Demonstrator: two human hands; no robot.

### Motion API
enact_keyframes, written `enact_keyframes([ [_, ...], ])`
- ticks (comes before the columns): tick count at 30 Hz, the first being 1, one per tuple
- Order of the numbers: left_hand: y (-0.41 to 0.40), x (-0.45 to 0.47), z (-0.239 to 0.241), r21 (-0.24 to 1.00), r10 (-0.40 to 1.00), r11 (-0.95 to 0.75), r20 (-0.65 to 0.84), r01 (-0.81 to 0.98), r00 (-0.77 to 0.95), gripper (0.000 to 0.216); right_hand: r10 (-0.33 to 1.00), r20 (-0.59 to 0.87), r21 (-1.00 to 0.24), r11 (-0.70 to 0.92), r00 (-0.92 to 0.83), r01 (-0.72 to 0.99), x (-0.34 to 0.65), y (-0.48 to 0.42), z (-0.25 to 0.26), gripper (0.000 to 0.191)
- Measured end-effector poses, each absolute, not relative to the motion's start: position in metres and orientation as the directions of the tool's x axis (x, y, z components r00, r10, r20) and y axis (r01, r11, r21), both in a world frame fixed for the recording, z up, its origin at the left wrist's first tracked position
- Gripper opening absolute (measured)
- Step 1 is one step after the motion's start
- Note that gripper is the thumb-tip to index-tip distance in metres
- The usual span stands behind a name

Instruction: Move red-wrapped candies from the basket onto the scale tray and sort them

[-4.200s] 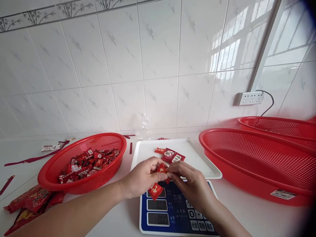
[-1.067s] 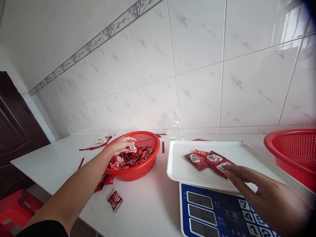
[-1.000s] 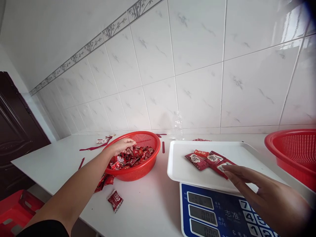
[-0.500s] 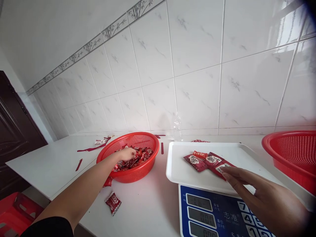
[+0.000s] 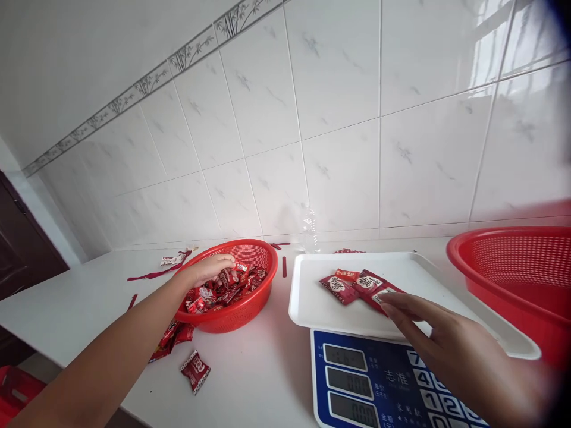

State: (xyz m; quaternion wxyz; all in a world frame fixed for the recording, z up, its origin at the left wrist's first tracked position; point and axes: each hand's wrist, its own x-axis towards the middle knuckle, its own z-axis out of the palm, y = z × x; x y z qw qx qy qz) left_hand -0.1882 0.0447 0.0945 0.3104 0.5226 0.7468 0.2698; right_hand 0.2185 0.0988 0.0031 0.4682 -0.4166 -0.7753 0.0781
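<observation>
My left hand (image 5: pixel 206 268) reaches into the small red basket (image 5: pixel 250 309), which holds several red candy packets (image 5: pixel 223 288). Its fingers are curled, and a small red and white packet (image 5: pixel 238 267) sits at the fingertips. My right hand (image 5: pixel 435 336) lies stretched out and open over the white tray (image 5: pixel 319 309) and the blue scale (image 5: pixel 357 380). Its fingertips touch the nearest of the red packets on the tray (image 5: pixel 352 284).
One loose candy (image 5: pixel 195 370) lies on the white counter, with more packets (image 5: pixel 172 339) beside the small basket. A large red basket (image 5: pixel 513 279) stands at the right. A clear bottle (image 5: pixel 310 229) and red strips (image 5: pixel 151 274) lie near the tiled wall.
My left hand dipped into the candy pile and has come up a little with its fingers curled. My right hand has stayed flat at the tray's packets. The view has shifted slightly.
</observation>
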Motion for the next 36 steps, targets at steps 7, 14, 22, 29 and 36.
enact_keyframes([
  [7, 0.058, -0.125, 0.116, 0.805, 0.987, 0.158, -0.153, 0.572, -0.057, 0.025, 0.735, 0.648, -0.519, 0.618, -0.2, 0.59, 0.217, 0.09, 0.012, 0.033],
  [14, 0.072, -0.037, 0.114, 0.732, 0.931, 0.093, -0.305, 0.675, 0.201, 0.018, 0.798, 0.593, -0.608, 0.529, -0.104, 0.592, 0.223, 0.092, 0.021, 0.033],
  [22, 0.096, 0.013, 0.105, 0.636, 0.878, -0.01, -0.364, 0.772, 0.311, 0.01, 0.782, 0.61, -0.617, 0.569, -0.127, 0.543, 0.223, 0.094, 0.019, 0.03],
  [29, 0.1, 0.031, 0.099, 0.681, 0.855, -0.095, -0.318, 0.726, 0.41, 0.011, 0.743, 0.583, -0.605, 0.667, -0.328, 0.435, 0.217, 0.086, 0.023, 0.028],
  [36, 0.101, 0.034, 0.09, 0.721, 0.908, -0.183, -0.136, 0.668, 0.395, 0.033, 0.796, 0.602, -0.688, 0.557, -0.062, 0.466, 0.222, 0.093, 0.02, 0.03],
])
